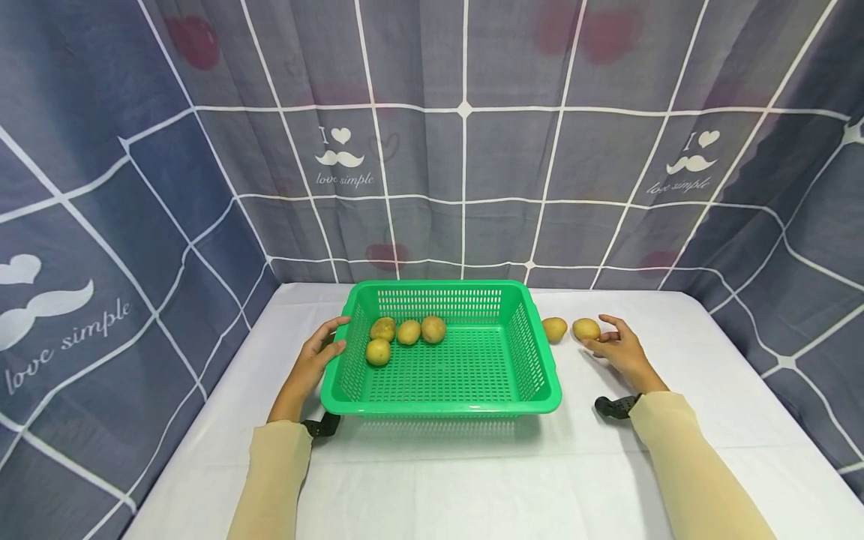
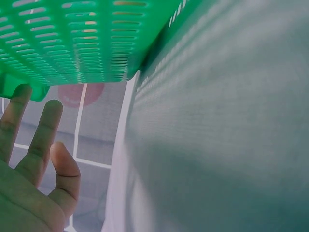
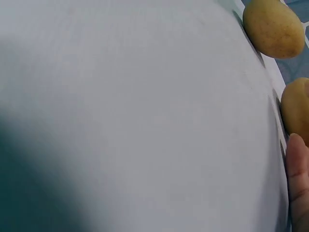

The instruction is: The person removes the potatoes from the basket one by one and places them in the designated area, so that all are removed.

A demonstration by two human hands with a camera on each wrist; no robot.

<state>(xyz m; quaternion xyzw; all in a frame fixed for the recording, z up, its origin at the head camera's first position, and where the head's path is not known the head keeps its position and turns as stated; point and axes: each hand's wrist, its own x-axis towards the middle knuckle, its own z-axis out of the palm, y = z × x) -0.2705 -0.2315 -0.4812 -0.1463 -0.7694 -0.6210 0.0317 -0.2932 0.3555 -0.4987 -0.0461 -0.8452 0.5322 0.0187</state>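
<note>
A green plastic basket (image 1: pixel 442 409) with slotted walls stands on the white-covered table. Several potatoes (image 1: pixel 408 332) lie in its left part. At the basket's left rim is my left hand (image 1: pixel 317 358); its fingers reach out, one fingertip against the rim in the left wrist view. To the right of the basket, a potato (image 1: pixel 586 328) rests on the cloth beside my right hand (image 1: pixel 624 352). The thumb (image 3: pixel 298 166) is right at that potato's near side, and the other fingers spread along its right side. Another potato (image 1: pixel 555 329) sits between it and the basket.
White cloth (image 1: pixel 432 480) covers the table. A grey-blue curtain (image 1: pixel 425 165) with white lines hangs behind it and along both sides. Dark wrist-worn devices (image 1: pixel 616 407) show below both hands.
</note>
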